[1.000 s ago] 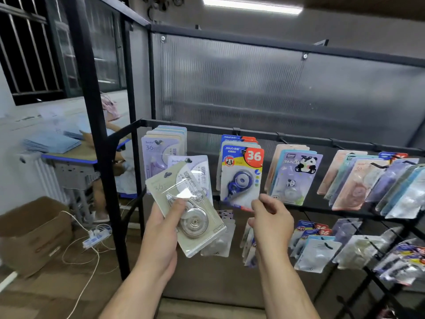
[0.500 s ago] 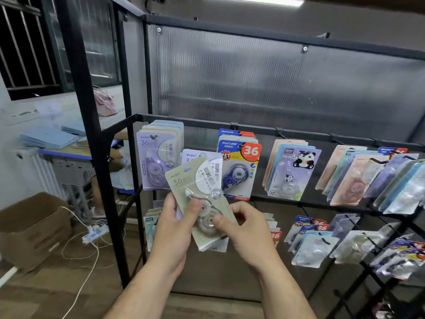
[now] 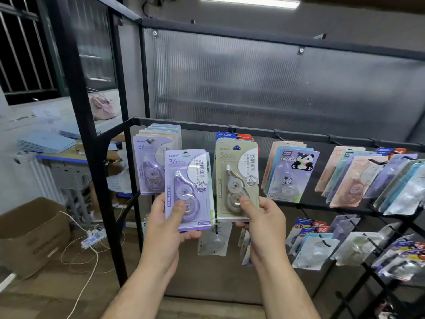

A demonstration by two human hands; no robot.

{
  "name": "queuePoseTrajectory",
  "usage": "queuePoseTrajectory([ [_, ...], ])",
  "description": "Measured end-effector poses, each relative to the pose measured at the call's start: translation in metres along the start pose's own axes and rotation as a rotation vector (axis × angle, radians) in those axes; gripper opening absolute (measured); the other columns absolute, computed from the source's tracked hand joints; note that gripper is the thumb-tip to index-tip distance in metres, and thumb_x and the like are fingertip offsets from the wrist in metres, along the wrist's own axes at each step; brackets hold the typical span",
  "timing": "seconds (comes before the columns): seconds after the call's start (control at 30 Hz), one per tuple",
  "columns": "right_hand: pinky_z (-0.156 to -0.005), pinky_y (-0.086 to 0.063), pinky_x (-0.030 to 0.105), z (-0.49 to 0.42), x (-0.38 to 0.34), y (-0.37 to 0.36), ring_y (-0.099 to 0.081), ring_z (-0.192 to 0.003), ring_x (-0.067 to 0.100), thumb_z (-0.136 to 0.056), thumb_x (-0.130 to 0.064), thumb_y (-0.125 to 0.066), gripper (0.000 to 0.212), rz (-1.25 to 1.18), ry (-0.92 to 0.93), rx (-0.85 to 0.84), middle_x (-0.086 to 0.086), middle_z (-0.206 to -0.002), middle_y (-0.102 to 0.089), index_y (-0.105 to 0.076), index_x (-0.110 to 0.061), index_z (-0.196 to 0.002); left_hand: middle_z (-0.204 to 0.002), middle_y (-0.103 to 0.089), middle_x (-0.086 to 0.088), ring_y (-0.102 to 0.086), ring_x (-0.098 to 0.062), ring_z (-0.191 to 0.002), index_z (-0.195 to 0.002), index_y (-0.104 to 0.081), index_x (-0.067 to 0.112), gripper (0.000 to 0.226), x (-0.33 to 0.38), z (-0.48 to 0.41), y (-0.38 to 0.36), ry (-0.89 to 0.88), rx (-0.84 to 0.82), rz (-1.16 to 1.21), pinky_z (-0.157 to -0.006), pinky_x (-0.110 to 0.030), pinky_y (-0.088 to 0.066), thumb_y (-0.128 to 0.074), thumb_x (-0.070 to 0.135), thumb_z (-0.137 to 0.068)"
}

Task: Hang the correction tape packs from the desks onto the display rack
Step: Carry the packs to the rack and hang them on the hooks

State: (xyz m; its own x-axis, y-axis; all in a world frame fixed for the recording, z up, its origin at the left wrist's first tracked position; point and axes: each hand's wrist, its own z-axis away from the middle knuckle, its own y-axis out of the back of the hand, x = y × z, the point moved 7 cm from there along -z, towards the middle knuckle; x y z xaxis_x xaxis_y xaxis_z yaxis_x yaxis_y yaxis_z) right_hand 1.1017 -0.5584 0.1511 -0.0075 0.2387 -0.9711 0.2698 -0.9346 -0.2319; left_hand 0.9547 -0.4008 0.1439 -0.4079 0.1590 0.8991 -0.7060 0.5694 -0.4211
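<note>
As the left hand [image 3: 165, 226] grips a purple pack [image 3: 187, 180] marked "BoBo 36" and "YS-36012", the right hand [image 3: 262, 224] pinches a beige pack [image 3: 236, 171], also "36", just beside it, edges apart, both upright before the display rack [image 3: 299, 134], under its rail; a "PANDA" pack [image 3: 292, 173] hangs right, bare panel above.

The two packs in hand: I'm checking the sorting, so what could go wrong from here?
The beige pack in the right hand sits before the blue-and-red stack; it may land on that mismatched hook. The left hand pinches the purple pack only near its bottom, so it might tilt or slip.
</note>
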Motion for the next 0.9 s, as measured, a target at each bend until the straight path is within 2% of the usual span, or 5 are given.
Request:
queuePoseTrajectory([
  [0.23, -0.05, -0.054, 0.025, -0.003, 0.008, 0.001, -0.07, -0.069, 0.014, -0.089, -0.016, -0.078, 0.02, -0.03, -0.032, 0.071, -0.001, -0.077, -0.074, -0.064, -0.004, -0.095, -0.116, -0.072, -0.007, -0.073, -0.027, -0.084, -0.119, -0.063, 0.026, 0.02, 0.0, 0.001, 0.002, 0.009, 0.005, -0.006, -0.048, -0.031, -0.056, -0.057, 0.018, -0.102],
  [0.47, -0.061, -0.046, 0.035, -0.014, 0.009, 0.01, -0.056, -0.056, 0.02, -0.084, -0.039, -0.08, 0.049, 0.195, 0.001, 0.195, 0.009, -0.061, -0.058, -0.052, -0.005, -0.063, -0.109, -0.072, -0.009, -0.071, -0.027, -0.079, -0.11, -0.062, 0.021, 0.011, -0.002, 0.002, 0.001, 0.031, -0.003, 0.001, -0.044, -0.03, -0.054, -0.058, 0.016, -0.101],
  [0.63, -0.081, -0.046, 0.03, -0.009, 0.021, 0.004, -0.065, -0.093, 0.01, -0.087, -0.032, -0.073, 0.007, 0.448, 0.01, 0.066, -0.011, -0.096, -0.072, -0.079, -0.031, -0.091, -0.096, -0.071, -0.007, -0.069, -0.021, -0.07, -0.108, -0.058, 0.011, 0.009, -0.004, 0.005, -0.001, 0.036, 0.006, 0.009, -0.042, -0.027, -0.051, -0.059, 0.015, -0.1],
  [0.77, -0.067, -0.043, 0.039, 0.008, 0.023, -0.012, -0.047, -0.06, 0.018, -0.094, -0.027, -0.069, 0.038, 0.304, 0.036, -0.066, -0.008, -0.053, -0.053, -0.063, -0.019, -0.057, -0.089, -0.073, -0.002, -0.069, -0.017, -0.068, -0.109, -0.057, 0.009, 0.011, -0.008, 0.008, -0.004, 0.023, 0.021, -0.031, -0.042, -0.026, -0.05, -0.06, 0.014, -0.1],
  [0.9, -0.061, -0.044, 0.029, 0.028, 0.007, -0.031, -0.052, -0.059, 0.011, -0.089, -0.023, -0.078, 0.019, 0.203, 0.105, -0.237, -0.006, -0.062, -0.062, -0.07, -0.021, -0.073, -0.093, -0.076, -0.003, -0.071, -0.015, -0.068, -0.113, -0.055, 0.008, 0.019, -0.01, 0.01, -0.009, 0.015, 0.022, -0.021, -0.042, -0.025, -0.049, -0.065, 0.01, -0.097],
])
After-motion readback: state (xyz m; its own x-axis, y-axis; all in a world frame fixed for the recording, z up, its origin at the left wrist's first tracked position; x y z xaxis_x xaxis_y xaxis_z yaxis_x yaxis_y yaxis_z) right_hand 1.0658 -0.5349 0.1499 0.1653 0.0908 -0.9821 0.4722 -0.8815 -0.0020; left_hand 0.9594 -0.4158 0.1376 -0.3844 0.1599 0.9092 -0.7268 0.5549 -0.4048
